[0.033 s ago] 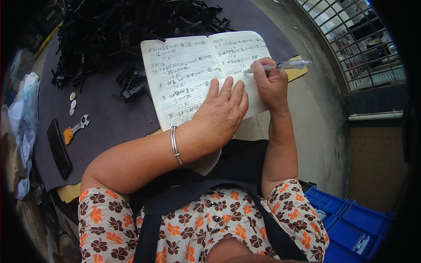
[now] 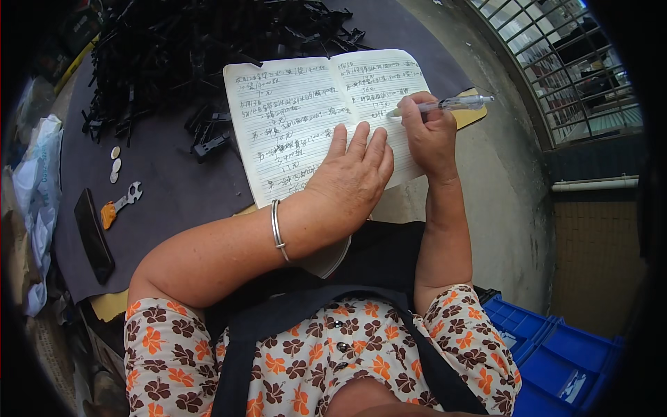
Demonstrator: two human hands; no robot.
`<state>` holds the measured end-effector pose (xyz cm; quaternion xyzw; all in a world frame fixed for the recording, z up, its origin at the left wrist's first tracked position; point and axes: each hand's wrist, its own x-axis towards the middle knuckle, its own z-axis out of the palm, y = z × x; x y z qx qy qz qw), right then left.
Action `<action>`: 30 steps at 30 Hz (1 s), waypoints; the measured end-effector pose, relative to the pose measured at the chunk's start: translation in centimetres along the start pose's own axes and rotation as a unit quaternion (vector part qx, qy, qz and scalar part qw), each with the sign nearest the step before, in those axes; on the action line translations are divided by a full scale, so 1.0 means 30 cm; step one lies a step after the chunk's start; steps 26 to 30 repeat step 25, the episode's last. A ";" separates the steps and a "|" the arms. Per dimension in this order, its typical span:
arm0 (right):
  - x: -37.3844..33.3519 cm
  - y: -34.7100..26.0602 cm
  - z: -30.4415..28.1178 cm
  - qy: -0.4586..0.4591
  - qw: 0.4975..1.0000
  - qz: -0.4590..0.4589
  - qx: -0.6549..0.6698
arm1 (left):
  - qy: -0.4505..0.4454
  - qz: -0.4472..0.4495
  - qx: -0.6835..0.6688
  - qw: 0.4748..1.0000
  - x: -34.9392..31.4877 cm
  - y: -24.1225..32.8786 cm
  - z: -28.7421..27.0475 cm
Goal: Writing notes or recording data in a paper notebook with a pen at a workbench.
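Observation:
An open lined notebook [image 2: 285,121] with handwriting on both pages lies at the near edge of the table. My left hand [image 2: 351,170] rests flat across its lower middle, fingers stretched over the fold and pointing away from me. In my right hand [image 2: 432,135] is a clear-barrelled pen [image 2: 464,103], pinched between thumb and fingers. Its tip meets the right page or hovers just over it, beside the last written line. The pen's back end points out to the right. Part of the lower right page is hidden under my hands.
A large heap of black plastic parts [image 2: 187,55] covers the far side of the dark tabletop [image 2: 177,184]. On the left lie a black phone [image 2: 94,236], a small metal wrench [image 2: 128,197] and several coin-like discs [image 2: 115,165]. Blue crates [image 2: 556,354] stand at lower right.

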<state>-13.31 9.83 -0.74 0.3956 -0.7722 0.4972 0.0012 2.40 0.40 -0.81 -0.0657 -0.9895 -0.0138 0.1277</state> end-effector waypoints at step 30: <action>-0.006 0.004 -0.008 0.011 0.999 0.032 0.003 | -0.018 -0.003 -0.004 1.000 -0.001 -0.001 -0.010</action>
